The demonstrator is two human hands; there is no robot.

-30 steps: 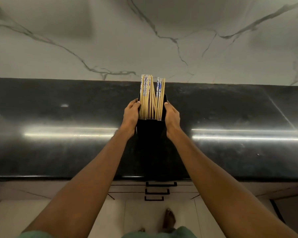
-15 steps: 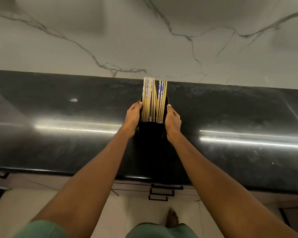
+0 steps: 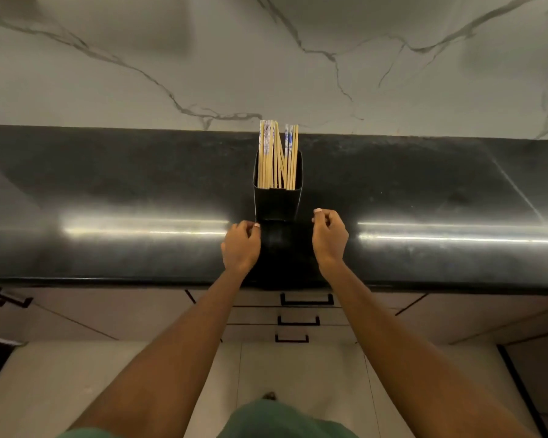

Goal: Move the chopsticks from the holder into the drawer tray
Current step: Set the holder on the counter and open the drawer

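A black rectangular holder stands upright on the dark countertop, near the wall. Several bamboo chopsticks with blue-and-white patterned tops stick up out of it. My left hand hovers over the counter just in front and left of the holder, fingers loosely curled, holding nothing. My right hand is in front and right of the holder, fingers also curled and empty. Neither hand touches the holder. Below the counter edge are three closed drawers with black handles; the top handle is right under my hands. No drawer tray is visible.
A marble-patterned wall rises right behind the holder. Light strips reflect on the counter's glossy surface. More cabinet fronts with a black handle sit at lower left. Pale floor tiles and my foot show below.
Both hands have let go of the holder's sides and drawn back toward the counter's front edge. The holder now stands free with the chopsticks in it.
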